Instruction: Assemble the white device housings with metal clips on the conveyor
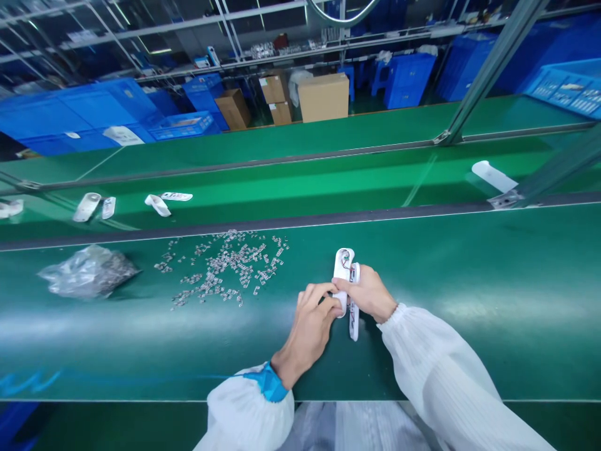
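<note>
Over the green work surface, my right hand point(373, 293) grips a narrow white housing half point(354, 322) that shows parts along its inner side and is turned on edge. Right beside it lies a white rounded housing shell point(344, 258) with thin wires and a small component at its upper end. My left hand point(312, 319), with a blue band at the wrist, closes its fingers on the lower part of that shell. My right thumb reaches across onto the shell too. The fingers hide much of the middle of both pieces.
Many small metal pieces point(235, 263) lie scattered to the left, beside a clear plastic bag point(91, 272) of similar pieces. Beyond a dark rail, white housings point(87, 207) rest on the green belt point(282, 194). A metal post point(498, 69) stands at the right.
</note>
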`<state>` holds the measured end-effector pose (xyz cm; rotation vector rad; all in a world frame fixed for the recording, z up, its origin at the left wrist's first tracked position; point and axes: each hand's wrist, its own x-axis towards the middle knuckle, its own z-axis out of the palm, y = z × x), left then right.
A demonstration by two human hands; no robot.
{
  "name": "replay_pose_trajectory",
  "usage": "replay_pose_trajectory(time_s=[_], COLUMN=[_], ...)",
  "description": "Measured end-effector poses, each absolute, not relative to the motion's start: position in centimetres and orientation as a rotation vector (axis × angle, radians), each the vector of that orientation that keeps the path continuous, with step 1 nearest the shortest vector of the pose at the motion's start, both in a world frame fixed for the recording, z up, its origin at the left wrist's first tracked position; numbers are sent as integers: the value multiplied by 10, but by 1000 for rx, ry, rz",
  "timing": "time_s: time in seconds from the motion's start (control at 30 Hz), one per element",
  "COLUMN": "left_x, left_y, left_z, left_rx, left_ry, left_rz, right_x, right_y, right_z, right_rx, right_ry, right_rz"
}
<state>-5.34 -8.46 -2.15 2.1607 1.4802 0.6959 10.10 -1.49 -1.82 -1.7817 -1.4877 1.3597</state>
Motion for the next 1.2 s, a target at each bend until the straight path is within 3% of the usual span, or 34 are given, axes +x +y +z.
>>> replay_pose_trajectory(time_s=[0.13,0.5,0.67,0.8,1.0,1.2], left_x=[-59,-53,-29,-12,-13,-7], left_y=[-88,-58,-77,-90,-99,-97], left_z=[-24,-5,6,-4,5,29], left_rx=[2226,1689,1940,2113,1581,1359], left_ry=[1384,1600,1669,1852,1697,1603], left_rz=[686,586,760,645,824,875], right_x=[103,101,106,110,117,110], right_y=[-16,-25,-24,-23,-16,-16], right_z=[-21,-14,11,21,14,-7], right_rx=[-1758,-1596,-1152,-921,-1092,-1456], right_ry=[-1484,-1314,-757,-386,-430,-853], right_rz=[1366,1469,1765,1870,1772,1363])
